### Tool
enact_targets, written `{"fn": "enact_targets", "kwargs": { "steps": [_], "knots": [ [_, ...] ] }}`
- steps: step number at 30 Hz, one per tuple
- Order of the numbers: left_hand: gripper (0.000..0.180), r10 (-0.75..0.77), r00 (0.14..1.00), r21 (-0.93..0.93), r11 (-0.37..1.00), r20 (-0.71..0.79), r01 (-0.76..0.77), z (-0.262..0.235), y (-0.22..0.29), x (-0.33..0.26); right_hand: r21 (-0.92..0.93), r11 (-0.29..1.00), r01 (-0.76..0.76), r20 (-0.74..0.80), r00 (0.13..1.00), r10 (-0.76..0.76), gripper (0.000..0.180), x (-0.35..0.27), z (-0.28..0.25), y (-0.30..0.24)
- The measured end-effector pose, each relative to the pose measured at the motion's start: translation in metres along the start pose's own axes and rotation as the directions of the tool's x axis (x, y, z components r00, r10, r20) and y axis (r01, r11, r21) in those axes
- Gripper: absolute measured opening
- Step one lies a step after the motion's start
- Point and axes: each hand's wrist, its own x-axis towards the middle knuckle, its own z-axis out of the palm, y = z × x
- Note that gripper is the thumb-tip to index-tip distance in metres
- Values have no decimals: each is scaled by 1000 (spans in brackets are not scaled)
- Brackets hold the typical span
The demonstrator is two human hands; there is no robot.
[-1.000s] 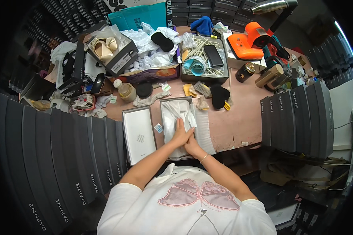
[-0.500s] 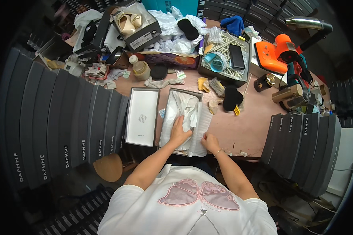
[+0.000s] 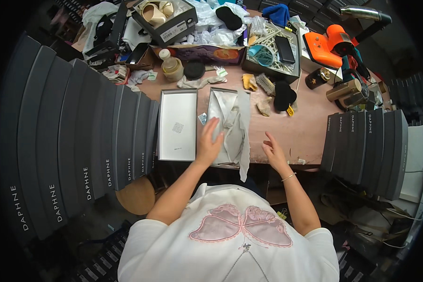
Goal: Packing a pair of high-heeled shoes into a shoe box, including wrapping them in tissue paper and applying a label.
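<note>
A shoe box [image 3: 212,99] stands on the table in front of me, filled with crumpled white tissue paper [image 3: 233,129]. The paper drapes over the box's right side and hangs past its near edge; whatever lies beneath it is hidden. Over the box's left side is my left hand [image 3: 208,144], fingers stretched out and holding nothing. My right hand [image 3: 275,152] hovers to the right of the box, apart from the paper, its index finger extended and nothing in its grasp. Left of the box lies a white-lined lid [image 3: 177,113], inside facing up.
Rows of dark grey shoe boxes [image 3: 98,127] flank the left, with more boxes [image 3: 362,145] at right. Beyond are a glue bottle [image 3: 172,68], a brush [image 3: 266,83], a black pad [image 3: 284,96], a box of white sticks [image 3: 290,66] and an orange device [image 3: 322,49].
My right hand has let go of the tissue paper and moved right. My left hand has come off the paper toward the box's left side. The paper's right flap now stands loosely folded.
</note>
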Motion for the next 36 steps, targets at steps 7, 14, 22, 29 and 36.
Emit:
{"fn": "enact_targets", "kwargs": {
  "steps": [7, 14, 22, 29, 36],
  "knots": [
    [40, -434, 863, 476, 835, 260, 277, -66, -102, -47, -741, 554, 379, 236, 920, -314, 84, 23, 124, -44],
    [23, -211, 959, 458, 883, 187, 105, -69, -88, -47, -809, 418, 413, 322, 907, -272, 106, 46, 146, -51],
    [26, -231, 920, -665, 637, 316, 389, -162, 64, -65, -210, 922, 325, -24, 941, -337, 74, 33, 99, -71],
    [57, -151, 985, -44, 987, 79, 155, -37, -42, -44, -153, 988, -29, -180, 984, 1, 57, 33, 71, -13],
    [56, -492, 863, -147, 851, 120, 505, -21, -41, 13, -36, 981, -189, -281, 944, 171, 61, 78, 79, 6]
  ]
}}
